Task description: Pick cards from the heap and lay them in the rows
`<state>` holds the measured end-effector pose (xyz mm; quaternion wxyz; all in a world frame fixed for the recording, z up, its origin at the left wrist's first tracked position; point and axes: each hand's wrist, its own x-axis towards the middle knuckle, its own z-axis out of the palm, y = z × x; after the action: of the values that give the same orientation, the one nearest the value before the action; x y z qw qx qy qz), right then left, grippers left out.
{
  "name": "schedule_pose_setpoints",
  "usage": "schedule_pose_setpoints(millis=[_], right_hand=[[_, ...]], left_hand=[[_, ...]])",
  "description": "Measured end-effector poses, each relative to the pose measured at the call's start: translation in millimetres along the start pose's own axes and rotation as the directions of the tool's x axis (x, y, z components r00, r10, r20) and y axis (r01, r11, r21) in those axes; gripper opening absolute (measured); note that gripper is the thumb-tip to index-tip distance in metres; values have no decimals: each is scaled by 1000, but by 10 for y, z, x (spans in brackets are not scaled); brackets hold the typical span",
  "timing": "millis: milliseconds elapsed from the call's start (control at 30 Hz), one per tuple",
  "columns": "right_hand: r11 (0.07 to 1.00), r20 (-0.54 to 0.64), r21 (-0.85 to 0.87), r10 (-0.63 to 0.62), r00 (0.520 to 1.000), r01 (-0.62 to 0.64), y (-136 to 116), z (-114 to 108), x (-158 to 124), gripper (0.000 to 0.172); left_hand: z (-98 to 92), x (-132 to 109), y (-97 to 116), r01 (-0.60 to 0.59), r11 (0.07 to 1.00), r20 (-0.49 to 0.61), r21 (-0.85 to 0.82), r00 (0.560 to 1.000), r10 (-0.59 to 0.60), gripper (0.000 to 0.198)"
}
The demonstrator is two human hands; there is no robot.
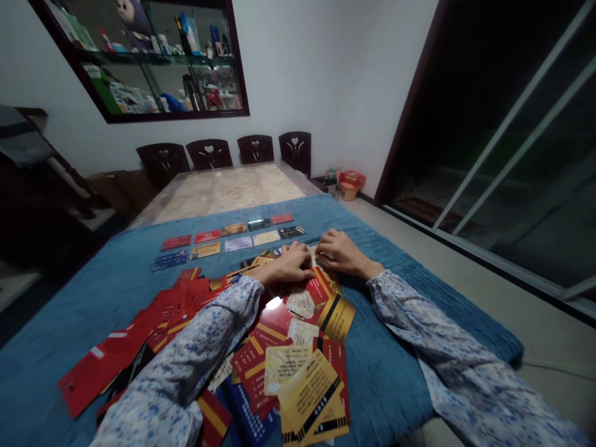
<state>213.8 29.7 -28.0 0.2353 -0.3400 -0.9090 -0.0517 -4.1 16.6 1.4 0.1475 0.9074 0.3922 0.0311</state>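
My left hand (289,264) lies palm down on the far part of a loose heap of cards, its thumb apart from its bent fingers. My right hand (343,253) is just to the right, fingers curled down at the heap's edge; what they grip, if anything, is hidden. A pale card (313,253) shows in the narrow gap between the hands. Below them lie a red card (319,284) and a gold card (337,316). Nearer me, yellow cards (310,397) overlap red and blue ones. Red cards (139,329) spread beneath and left of my left forearm.
Beyond the heap, separate cards lie in two rows, among them a lilac card (238,244) and a black card (292,231). A blue cloth (121,267) covers the near table; the marbled tabletop (233,183) shows behind. Chairs (209,154) stand along the far side.
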Motion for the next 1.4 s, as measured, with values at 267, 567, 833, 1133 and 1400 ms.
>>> schedule_pose_setpoints(millis=[267,567,833,1133,1400], right_hand=[[994,51,97,42,998,-47,-31,6,1,24],[970,97,170,162,982,-177,-85,21,41,31],[932,161,192,280,946,-309,-25,3,67,22],[808,116,250,522,845,-534,81,-54,68,22],[746,-13,189,653,757,-639,161,8,12,23]], left_hand=[[-35,92,-56,80,997,-67,7,995,-80,16],[4,211,-69,107,994,-102,19,989,-104,20],[40,156,-59,77,995,-210,68,976,-61,16],[33,91,46,75,990,-249,121,968,-43,31],[19,42,224,96,975,-213,202,976,-52,53]])
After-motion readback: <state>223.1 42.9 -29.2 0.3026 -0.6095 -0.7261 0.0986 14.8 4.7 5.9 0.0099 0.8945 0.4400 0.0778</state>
